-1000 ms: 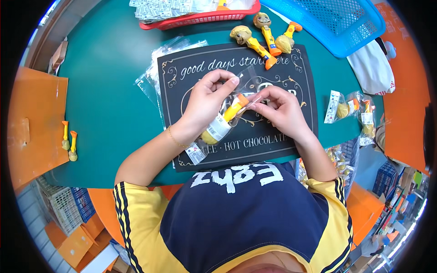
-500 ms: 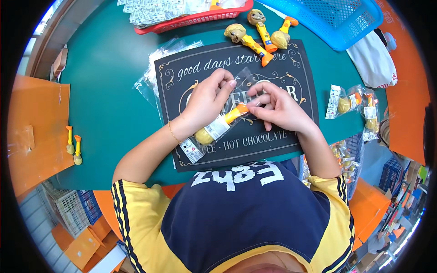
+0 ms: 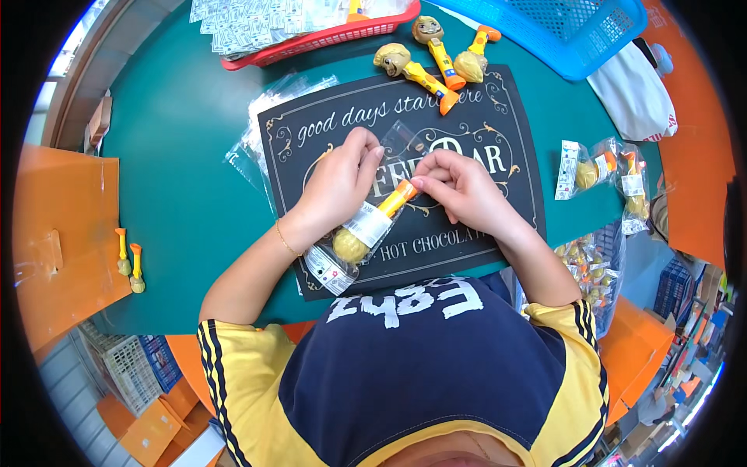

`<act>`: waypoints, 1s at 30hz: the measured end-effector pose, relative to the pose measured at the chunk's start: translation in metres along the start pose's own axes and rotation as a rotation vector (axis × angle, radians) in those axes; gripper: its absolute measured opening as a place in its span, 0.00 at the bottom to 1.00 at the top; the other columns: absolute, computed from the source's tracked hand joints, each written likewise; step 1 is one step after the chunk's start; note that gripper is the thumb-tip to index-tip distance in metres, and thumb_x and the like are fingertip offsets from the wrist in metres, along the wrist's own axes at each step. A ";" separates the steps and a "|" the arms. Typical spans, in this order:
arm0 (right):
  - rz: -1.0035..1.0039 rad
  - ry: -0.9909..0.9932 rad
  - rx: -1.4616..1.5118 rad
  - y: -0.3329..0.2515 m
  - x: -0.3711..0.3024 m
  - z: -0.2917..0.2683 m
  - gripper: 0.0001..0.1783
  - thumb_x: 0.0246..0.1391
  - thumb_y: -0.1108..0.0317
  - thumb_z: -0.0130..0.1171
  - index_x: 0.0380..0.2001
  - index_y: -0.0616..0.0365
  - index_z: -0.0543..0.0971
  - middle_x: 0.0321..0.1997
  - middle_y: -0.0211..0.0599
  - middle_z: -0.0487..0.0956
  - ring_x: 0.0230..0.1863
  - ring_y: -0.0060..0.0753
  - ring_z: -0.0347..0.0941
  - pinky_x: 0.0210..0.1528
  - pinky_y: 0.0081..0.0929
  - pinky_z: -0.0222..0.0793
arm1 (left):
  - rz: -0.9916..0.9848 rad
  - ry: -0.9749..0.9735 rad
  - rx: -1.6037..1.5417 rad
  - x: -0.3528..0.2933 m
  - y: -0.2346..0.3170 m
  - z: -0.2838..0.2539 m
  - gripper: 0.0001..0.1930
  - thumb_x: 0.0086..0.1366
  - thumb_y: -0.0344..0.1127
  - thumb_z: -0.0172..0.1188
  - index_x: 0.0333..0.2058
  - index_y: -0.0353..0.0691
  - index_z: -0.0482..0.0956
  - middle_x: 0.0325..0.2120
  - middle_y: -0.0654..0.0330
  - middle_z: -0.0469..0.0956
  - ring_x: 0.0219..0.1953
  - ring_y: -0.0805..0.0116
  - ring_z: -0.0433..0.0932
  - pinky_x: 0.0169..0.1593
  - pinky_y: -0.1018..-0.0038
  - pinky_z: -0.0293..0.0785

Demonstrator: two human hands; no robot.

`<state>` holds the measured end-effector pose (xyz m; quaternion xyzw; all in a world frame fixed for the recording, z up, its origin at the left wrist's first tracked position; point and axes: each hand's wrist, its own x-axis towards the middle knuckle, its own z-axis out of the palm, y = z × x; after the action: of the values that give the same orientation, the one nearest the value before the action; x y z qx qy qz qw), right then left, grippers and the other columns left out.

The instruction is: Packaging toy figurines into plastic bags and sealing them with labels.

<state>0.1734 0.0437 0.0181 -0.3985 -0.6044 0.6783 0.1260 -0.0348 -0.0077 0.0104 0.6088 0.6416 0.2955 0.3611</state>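
Observation:
A yellow-handled toy (image 3: 395, 201) with a gold round head and an orange end lies slanted inside a clear plastic bag (image 3: 403, 143), over a dark printed mat (image 3: 475, 226). A white label wraps the toy, and a printed card (image 3: 328, 268) shows at the bag's near end. My left hand (image 3: 340, 177) is closed, fingers curled at the bag's left edge; the thumb and index finger seem to pinch the film. With thumb and fingers together, my right hand (image 3: 459, 187) grips the bag beside the toy's orange end.
Three unbagged toys (image 3: 436, 62) lie at the mat's far edge. Behind them stand a red basket (image 3: 327, 35) of printed bags and a blue basket (image 3: 580, 47). Bagged toys (image 3: 599, 171) lie at the right. Flat clear bags (image 3: 249, 148) sit left; two small toys (image 3: 130, 261) lie farther left.
My right hand's spread fingers have closed into a pinch by the toy's orange end. My left hand has shifted slightly left and down, and the bag's far end sits lower.

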 end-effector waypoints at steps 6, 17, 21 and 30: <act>-0.009 0.009 -0.035 -0.003 0.001 0.004 0.07 0.59 0.69 0.57 0.36 0.61 0.74 0.28 0.27 0.80 0.15 0.08 0.62 0.14 0.11 0.54 | -0.207 -0.151 -0.257 0.017 0.017 -0.005 0.10 0.67 0.37 0.57 0.40 0.35 0.76 0.20 0.68 0.72 0.20 0.85 0.68 0.23 0.84 0.63; -0.150 0.107 -0.276 0.000 -0.001 0.008 0.11 0.55 0.70 0.61 0.40 0.63 0.77 0.32 0.30 0.82 0.25 0.10 0.71 0.27 0.12 0.66 | -0.101 0.036 -0.338 0.009 -0.007 0.014 0.11 0.68 0.34 0.56 0.42 0.33 0.79 0.22 0.73 0.73 0.24 0.88 0.65 0.27 0.86 0.61; -0.424 0.399 -0.591 -0.002 0.000 0.018 0.13 0.50 0.72 0.64 0.41 0.59 0.81 0.36 0.36 0.82 0.32 0.25 0.79 0.31 0.20 0.72 | -0.131 0.022 -0.535 0.007 -0.001 0.018 0.12 0.68 0.34 0.56 0.43 0.32 0.78 0.25 0.72 0.76 0.25 0.88 0.66 0.28 0.87 0.62; -0.625 0.553 -0.884 -0.002 0.007 0.023 0.09 0.51 0.69 0.62 0.36 0.57 0.82 0.37 0.36 0.82 0.36 0.36 0.80 0.35 0.28 0.74 | -0.019 -0.020 -0.490 -0.002 0.002 0.021 0.13 0.68 0.33 0.53 0.43 0.28 0.78 0.32 0.54 0.82 0.34 0.75 0.78 0.38 0.77 0.74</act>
<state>0.1525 0.0321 0.0165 -0.3785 -0.8620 0.1652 0.2941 -0.0161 -0.0106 0.0004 0.4999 0.5527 0.4328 0.5073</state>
